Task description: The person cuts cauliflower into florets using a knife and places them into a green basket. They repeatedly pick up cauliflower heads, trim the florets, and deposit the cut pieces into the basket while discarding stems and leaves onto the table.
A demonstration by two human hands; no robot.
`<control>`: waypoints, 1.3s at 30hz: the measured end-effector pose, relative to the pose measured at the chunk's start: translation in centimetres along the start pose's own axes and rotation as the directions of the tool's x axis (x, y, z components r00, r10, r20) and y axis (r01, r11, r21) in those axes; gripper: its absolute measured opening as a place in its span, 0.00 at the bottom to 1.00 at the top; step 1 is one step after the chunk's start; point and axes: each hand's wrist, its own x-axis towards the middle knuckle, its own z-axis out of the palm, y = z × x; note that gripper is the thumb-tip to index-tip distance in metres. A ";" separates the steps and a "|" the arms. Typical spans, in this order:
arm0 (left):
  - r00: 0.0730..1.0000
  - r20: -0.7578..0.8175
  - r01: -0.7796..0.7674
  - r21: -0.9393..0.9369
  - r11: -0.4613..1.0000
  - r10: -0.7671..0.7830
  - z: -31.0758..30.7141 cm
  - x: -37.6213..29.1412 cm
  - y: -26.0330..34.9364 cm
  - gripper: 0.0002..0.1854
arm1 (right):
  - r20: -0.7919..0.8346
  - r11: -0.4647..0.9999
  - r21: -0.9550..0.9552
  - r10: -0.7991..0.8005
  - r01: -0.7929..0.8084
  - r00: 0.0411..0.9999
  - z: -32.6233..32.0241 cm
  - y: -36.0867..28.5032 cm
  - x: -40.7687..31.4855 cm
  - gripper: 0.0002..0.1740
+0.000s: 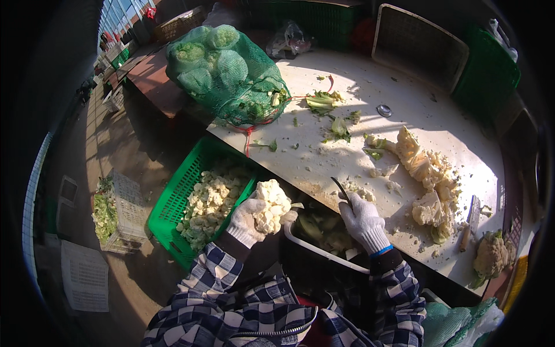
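Observation:
In my gloved left hand (pixel 247 219) rests a pale cauliflower piece (pixel 272 206), held above the near edge of a green plastic crate (pixel 173 201). Cut cauliflower florets (pixel 212 195) fill much of that crate. My right hand (pixel 362 219), also in a white knit glove, grips a thin dark-bladed knife (pixel 340 187) at the table edge; the glove hides its handle. Between my hands and lower down, a black bin with a pale rim (pixel 329 256) contains leafy trimmings (pixel 321 232). Several cauliflower pieces (pixel 427 178) lie on the white table (pixel 329 160) to the right.
A green mesh sack of cauliflower heads (pixel 225 65) stands at the table's far left. A wooden-handled knife (pixel 470 223) and a cauliflower head (pixel 492 256) lie at the right. A small metal dish (pixel 384 110) sits farther back. White crates (pixel 125 212) stand on the floor at left.

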 end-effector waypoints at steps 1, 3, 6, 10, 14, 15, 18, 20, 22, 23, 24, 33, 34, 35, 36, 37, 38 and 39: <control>1.000 -0.004 -0.021 0.012 1.000 0.021 -0.3 -0.6 0.6 0.29 | 0.008 0.999 0.041 -0.007 0.006 1.000 0.7 -0.6 -0.1 0.17; 0.995 -0.038 -0.083 0.118 0.990 0.088 -0.7 -1.9 1.9 0.29 | 0.053 0.997 0.012 -0.074 0.074 0.996 1.6 -2.0 -0.1 0.16; 0.988 -0.014 -0.151 0.086 0.985 0.152 -1.4 -4.0 3.1 0.30 | -0.011 0.952 0.148 -0.270 0.268 0.963 3.4 -5.3 -0.1 0.15; 0.981 -0.021 -0.191 0.090 0.978 0.193 -2.9 -6.5 4.9 0.29 | 0.095 0.878 0.012 -0.477 0.478 0.874 6.1 -10.9 0.7 0.14; 0.937 -0.155 -0.308 0.060 0.949 0.314 -5.4 -9.5 6.3 0.30 | 0.209 0.804 -0.074 -0.566 0.590 0.797 9.4 -16.4 1.9 0.11; 0.908 -0.196 -0.361 0.082 0.929 0.370 -6.1 -10.2 6.6 0.31 | 0.222 0.799 -0.072 -0.571 0.597 0.790 10.3 -17.5 2.1 0.11; 0.839 -0.301 -0.456 0.068 0.887 0.454 -8.5 -11.9 7.3 0.35 | 0.257 0.783 -0.041 -0.592 0.621 0.764 12.8 -20.2 2.4 0.10; 0.795 -0.297 -0.525 0.099 0.846 0.528 -10.0 -12.5 7.8 0.37 | 0.282 0.732 -0.046 -0.643 0.680 0.712 14.4 -21.5 2.3 0.10; 0.793 -0.321 -0.532 0.050 0.845 0.518 -11.5 -13.4 8.1 0.37 | 0.305 0.692 -0.069 -0.671 0.719 0.676 16.1 -22.6 2.2 0.09; 0.787 -0.298 -0.545 0.073 0.835 0.540 -12.2 -13.8 8.2 0.37 | 0.316 0.692 -0.071 -0.667 0.718 0.674 16.8 -23.1 2.1 0.09; 0.793 -0.343 -0.522 0.045 0.852 0.504 -12.8 -14.2 8.3 0.35 | 0.328 0.692 -0.073 -0.663 0.718 0.673 17.5 -23.6 2.1 0.09; 0.665 -0.410 -0.581 0.242 0.777 0.625 -15.9 -15.5 8.8 0.33 | 0.576 0.768 -0.118 -0.463 0.629 0.674 21.5 -26.0 2.2 0.12; 0.636 -0.403 -0.577 0.319 0.752 0.658 -15.9 -15.6 8.8 0.33 | 0.598 0.780 -0.123 -0.435 0.613 0.673 21.9 -26.2 2.3 0.12; 0.620 -0.419 -0.557 0.361 0.748 0.663 -16.0 -15.6 8.8 0.32 | 0.613 0.795 -0.126 -0.409 0.594 0.676 22.3 -26.3 2.4 0.13; 0.582 -0.451 -0.490 0.470 0.735 0.677 -16.1 -15.7 8.9 0.32 | 0.597 0.777 -0.124 -0.439 0.618 0.672 22.7 -26.4 2.4 0.11; 0.533 -0.454 -0.407 0.602 0.687 0.714 -16.2 -15.6 9.0 0.32 | 0.613 0.772 -0.145 -0.421 0.619 0.669 23.2 -26.3 2.5 0.11; 0.528 -0.539 -0.325 0.586 0.742 0.656 -16.3 -15.6 9.1 0.29 | 0.629 0.767 -0.166 -0.402 0.620 0.665 23.7 -26.3 2.7 0.11; 0.552 -0.558 -0.378 0.495 0.782 0.620 -16.4 -15.7 9.1 0.27 | 0.645 0.762 -0.187 -0.381 0.620 0.662 24.2 -26.2 2.8 0.10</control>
